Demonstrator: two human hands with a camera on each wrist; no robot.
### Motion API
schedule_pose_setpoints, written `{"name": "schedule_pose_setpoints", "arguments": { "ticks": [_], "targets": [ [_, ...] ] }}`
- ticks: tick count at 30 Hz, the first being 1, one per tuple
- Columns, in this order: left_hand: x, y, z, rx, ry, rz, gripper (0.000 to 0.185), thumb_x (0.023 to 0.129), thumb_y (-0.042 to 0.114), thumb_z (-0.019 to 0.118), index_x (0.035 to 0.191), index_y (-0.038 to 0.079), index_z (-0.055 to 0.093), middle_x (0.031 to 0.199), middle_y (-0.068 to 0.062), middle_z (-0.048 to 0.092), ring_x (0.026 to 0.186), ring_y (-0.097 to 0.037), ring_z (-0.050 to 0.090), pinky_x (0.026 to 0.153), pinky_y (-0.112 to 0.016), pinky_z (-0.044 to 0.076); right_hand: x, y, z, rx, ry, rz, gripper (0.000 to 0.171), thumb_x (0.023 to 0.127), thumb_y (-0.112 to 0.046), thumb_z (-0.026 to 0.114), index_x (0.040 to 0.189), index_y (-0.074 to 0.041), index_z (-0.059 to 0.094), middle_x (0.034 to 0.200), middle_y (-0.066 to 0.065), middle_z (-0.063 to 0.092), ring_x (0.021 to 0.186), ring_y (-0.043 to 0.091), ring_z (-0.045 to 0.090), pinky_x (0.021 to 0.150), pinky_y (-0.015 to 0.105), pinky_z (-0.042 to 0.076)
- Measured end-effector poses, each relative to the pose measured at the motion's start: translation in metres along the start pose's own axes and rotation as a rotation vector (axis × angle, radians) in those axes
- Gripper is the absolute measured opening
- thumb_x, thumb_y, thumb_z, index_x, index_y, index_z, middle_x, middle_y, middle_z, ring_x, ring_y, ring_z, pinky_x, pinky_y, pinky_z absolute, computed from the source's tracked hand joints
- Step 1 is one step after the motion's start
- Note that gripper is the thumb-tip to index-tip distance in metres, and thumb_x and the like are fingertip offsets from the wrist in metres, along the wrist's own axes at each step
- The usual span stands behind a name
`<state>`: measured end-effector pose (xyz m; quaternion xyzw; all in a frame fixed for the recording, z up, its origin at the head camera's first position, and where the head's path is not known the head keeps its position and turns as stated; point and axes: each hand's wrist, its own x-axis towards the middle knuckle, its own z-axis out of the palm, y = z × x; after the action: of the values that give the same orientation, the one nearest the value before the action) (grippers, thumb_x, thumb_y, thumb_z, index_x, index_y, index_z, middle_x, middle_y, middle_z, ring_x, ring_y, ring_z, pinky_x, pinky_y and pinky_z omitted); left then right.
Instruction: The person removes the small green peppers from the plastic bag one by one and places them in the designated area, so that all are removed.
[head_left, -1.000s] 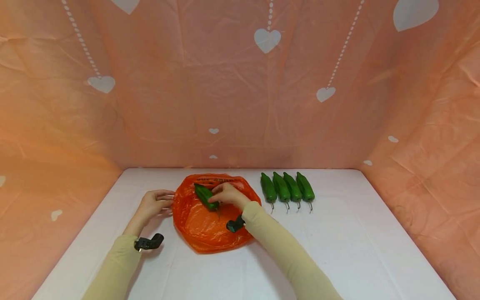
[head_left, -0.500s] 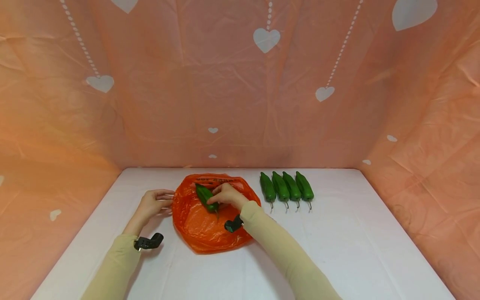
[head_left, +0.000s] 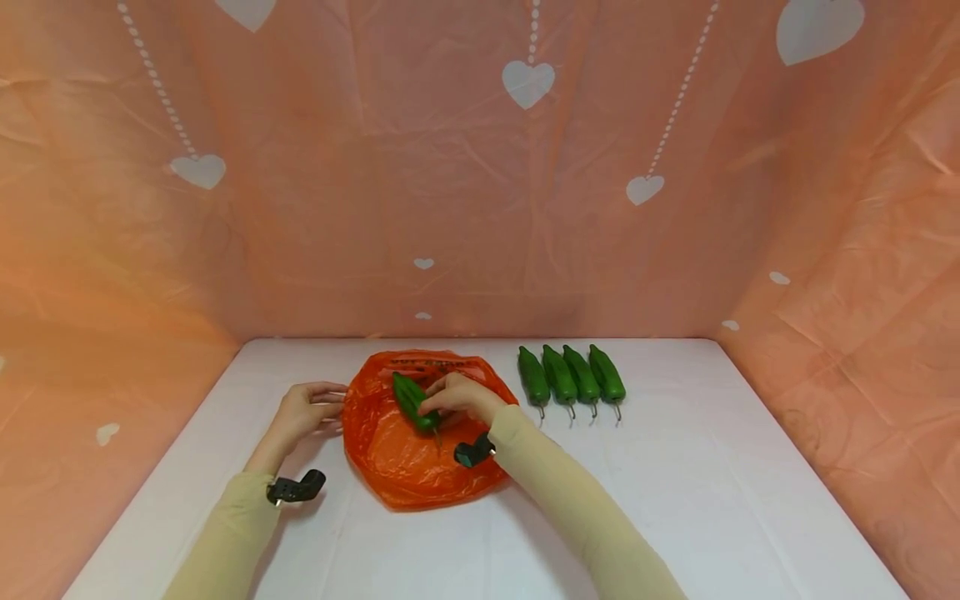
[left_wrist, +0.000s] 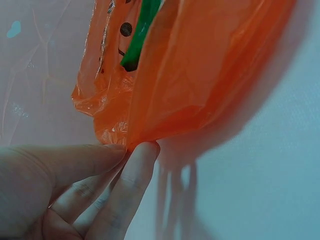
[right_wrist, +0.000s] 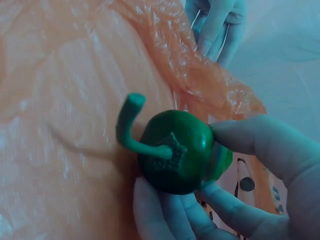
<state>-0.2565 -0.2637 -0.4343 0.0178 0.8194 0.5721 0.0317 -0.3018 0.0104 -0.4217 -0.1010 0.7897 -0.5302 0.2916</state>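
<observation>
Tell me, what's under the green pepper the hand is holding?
Under the held green pepper lies the orange plastic bag, spread on the white table. The right hand grips the pepper; the left hand pinches the bag's edge. Anything beneath the bag is covered.

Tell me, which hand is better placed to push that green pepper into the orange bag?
The right hand, probably: it already grips the green pepper over the orange plastic bag, while the left hand pinches the bag's edge.
</observation>
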Motion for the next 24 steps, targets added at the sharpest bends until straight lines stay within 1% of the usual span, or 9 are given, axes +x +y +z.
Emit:
{"name": "schedule_pose_setpoints", "arguments": {
  "ticks": [8,14,19,22,24],
  "targets": [
    [0.001,0.000,0.002,0.031,-0.001,0.015,0.035,0.091,-0.006,0.055,0.124,-0.016,0.052,0.109,-0.033,0.062,0.074,-0.024,0.069,0.066,-0.037,0.059,-0.010,0.003,-0.002,0.027,-0.027,0.013,0.044,0.082,-0.014,0.075,0.119,0.003,0.060,0.096,0.007,0.067,0.082,0.022,0.064,0.077,0.036,0.056],
    [0.002,0.001,0.003,0.035,-0.004,0.020,0.035,0.091,-0.006,0.056,0.124,-0.016,0.052,0.109,-0.032,0.062,0.076,-0.024,0.069,0.067,-0.035,0.059,-0.022,-0.003,-0.005,0.013,-0.026,0.008,0.043,0.080,-0.016,0.077,0.118,-0.002,0.062,0.096,0.005,0.065,0.077,0.018,0.060,0.072,0.032,0.055],
    [0.004,0.000,0.003,0.036,-0.005,0.024,0.035,0.090,-0.006,0.055,0.124,-0.016,0.052,0.108,-0.032,0.062,0.074,-0.022,0.068,0.066,-0.035,0.059,-0.032,-0.008,-0.010,0.064,-0.042,-0.009,0.043,0.081,-0.011,0.076,0.120,-0.001,0.062,0.089,0.007,0.062,0.070,0.018,0.055,0.077,0.040,0.056],
    [0.004,0.000,0.003,0.027,-0.008,0.022,0.036,0.090,-0.007,0.055,0.124,-0.017,0.051,0.108,-0.032,0.062,0.073,-0.021,0.069,0.065,-0.035,0.059,-0.037,-0.011,-0.015,0.070,-0.045,-0.016,0.044,0.081,-0.010,0.075,0.122,0.000,0.061,0.092,0.008,0.061,0.072,0.018,0.056,0.081,0.044,0.055],
    [0.005,0.000,0.004,0.018,-0.010,0.014,0.036,0.090,-0.006,0.055,0.125,-0.017,0.051,0.108,-0.032,0.062,0.073,-0.022,0.069,0.065,-0.035,0.059,-0.041,-0.013,-0.019,0.068,-0.047,-0.026,0.045,0.082,-0.011,0.075,0.123,-0.001,0.060,0.101,0.008,0.061,0.078,0.020,0.058,0.082,0.045,0.055]
  ]
}}
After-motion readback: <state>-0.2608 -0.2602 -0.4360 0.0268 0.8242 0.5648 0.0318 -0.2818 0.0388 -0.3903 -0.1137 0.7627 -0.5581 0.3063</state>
